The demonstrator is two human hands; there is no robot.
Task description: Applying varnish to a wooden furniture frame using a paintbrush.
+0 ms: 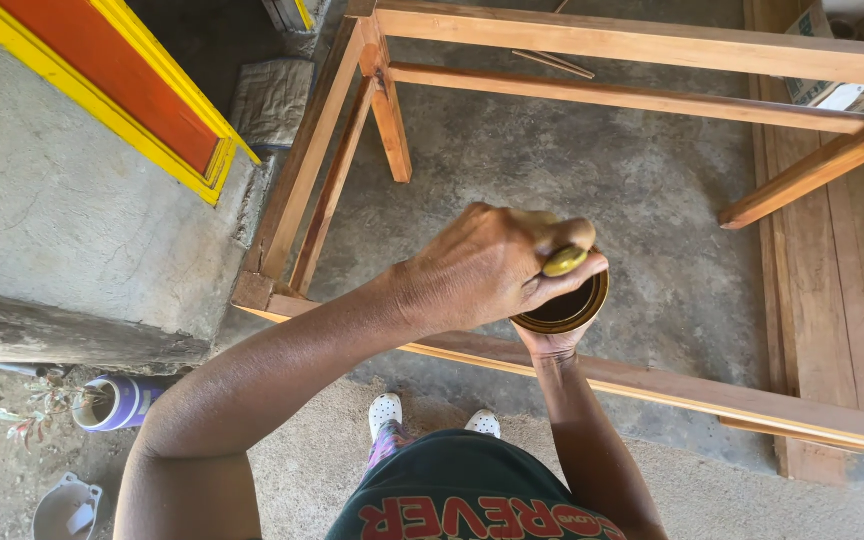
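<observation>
A person stands over a bare wooden frame (592,100) of planed reddish rails, set on a rough, mottled concrete floor (592,190). The right hand (552,342) cups a small round tin (564,308) from beneath, fingers wrapped about its wall; the rim gleams brassy and the inside shows dark. The left hand (487,265) reaches across above the tin's mouth, fingers curled tight around a small yellow-green handle (564,261), whose lower end is hidden behind the rim. The tin hangs just above the frame's near rail, about mid-length, in front of the person's body.

Inside the rectangle of rails the floor lies open on all sides of the hands. Flat boards (832,300) lie side by side along the right edge, beneath a slanting brace. At left a grey plastered wall (62,220) carries an orange panel edged in yellow (122,80). Below it, on gritty ground, lies a purple and white can (112,402) on its side, and nearer the corner a pale plastic container (67,510). White perforated shoes (384,412) peep out below a dark shirt.
</observation>
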